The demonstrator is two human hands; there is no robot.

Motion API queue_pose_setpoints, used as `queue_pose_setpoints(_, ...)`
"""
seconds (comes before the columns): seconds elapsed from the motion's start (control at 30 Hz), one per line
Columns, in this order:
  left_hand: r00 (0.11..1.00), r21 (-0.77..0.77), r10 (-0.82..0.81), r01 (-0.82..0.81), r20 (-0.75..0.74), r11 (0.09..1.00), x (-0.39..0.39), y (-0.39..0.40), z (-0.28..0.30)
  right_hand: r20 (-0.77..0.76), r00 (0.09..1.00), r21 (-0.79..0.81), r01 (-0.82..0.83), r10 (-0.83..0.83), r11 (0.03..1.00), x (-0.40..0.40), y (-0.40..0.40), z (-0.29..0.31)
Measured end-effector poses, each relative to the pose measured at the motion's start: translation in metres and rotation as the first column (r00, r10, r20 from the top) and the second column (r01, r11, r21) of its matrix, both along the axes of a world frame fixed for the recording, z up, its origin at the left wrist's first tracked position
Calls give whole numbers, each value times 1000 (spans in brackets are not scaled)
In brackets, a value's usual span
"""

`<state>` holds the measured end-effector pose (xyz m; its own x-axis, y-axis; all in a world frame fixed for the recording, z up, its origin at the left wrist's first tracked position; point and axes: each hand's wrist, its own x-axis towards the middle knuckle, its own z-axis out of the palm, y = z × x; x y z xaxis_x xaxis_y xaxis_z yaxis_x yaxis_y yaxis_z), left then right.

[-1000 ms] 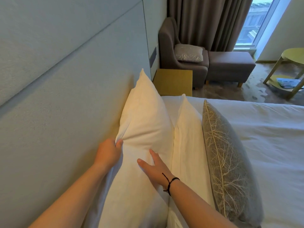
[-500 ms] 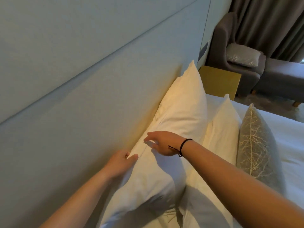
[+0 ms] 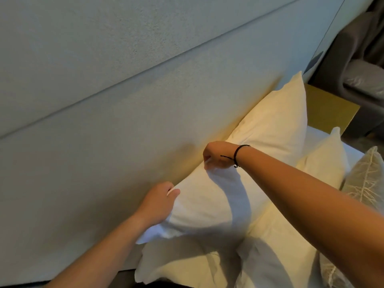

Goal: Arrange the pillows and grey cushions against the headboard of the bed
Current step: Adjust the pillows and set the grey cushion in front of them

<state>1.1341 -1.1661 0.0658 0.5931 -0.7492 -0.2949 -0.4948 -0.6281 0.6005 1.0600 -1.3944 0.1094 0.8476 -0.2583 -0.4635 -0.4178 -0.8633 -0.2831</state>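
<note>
A large white pillow (image 3: 268,129) leans upright against the pale padded headboard (image 3: 124,125). My left hand (image 3: 158,201) grips its near top corner by the headboard. My right hand (image 3: 218,154), with a black cord at the wrist, pinches the pillow's top edge farther along. A second white pillow (image 3: 324,159) stands in front of it, and a grey cushion with a branch pattern (image 3: 365,181) stands in front of that at the right edge. Another white pillow (image 3: 187,265) lies below my arms.
A yellow bedside table (image 3: 328,109) stands past the pillows at the bed's head corner. Beyond it is a grey armchair (image 3: 353,65) with a pale cushion (image 3: 365,80) on its seat. White bed linen (image 3: 353,154) shows at the right.
My right hand has moved from the pillow's face up to its top edge and closed on the fabric. My left hand stays on the near corner. The view has swung left toward the headboard.
</note>
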Motion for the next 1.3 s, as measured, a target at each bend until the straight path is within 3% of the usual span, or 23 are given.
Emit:
queue_pose_setpoints(0.17, 949, -106, 20, 14, 315, 994, 10, -9, 34, 295, 953, -47, 93, -75, 995, 1, -7, 2)
queue_pose_setpoints(0.23, 896, -58, 12, 15, 444, 998, 9, -15, 39, 395, 909, -17, 156, -137, 988, -5, -8, -4)
queue_pose_setpoints(0.3, 845, 42, -25, 3, 535, 999, 8, -19, 38, 431, 877, 41, 216, -213, 975, -10, -4, -15)
queue_pose_setpoints(0.47, 786, 263, -188, 33, 589, 964, 8, -25, 25, 351, 865, 147, 326, -358, 934, -19, 0, -37)
queue_pose_setpoints(0.57, 837, 217, -202, 102, 509, 971, 5, -41, 14, 261, 839, 431, 341, -477, 836, -31, -3, -37)
queue_pose_setpoints(0.63, 912, 141, -186, 143, 366, 980, 4, -62, 6, 243, 863, 444, 306, -442, 842, -38, -11, -34)
queue_pose_setpoints(0.77, 993, 25, -105, 103, 62, 994, 2, -115, 0, 278, 869, 270, 339, -410, 901, -50, -49, -25)
queue_pose_setpoints(0.93, 991, -103, -77, 65, -113, 993, 2, -181, 3, 217, 898, 6, 390, -382, 921, -62, -117, -21)
queue_pose_setpoints(1.17, 977, -138, -129, 106, -169, 985, -3, -251, -14, 26, 937, -179, 348, -349, 920, -56, -222, -20)
queue_pose_setpoints(1.3, 981, -172, -92, 62, -171, 983, -4, -268, -26, -48, 966, -334, 224, -254, 915, -48, -270, -29)
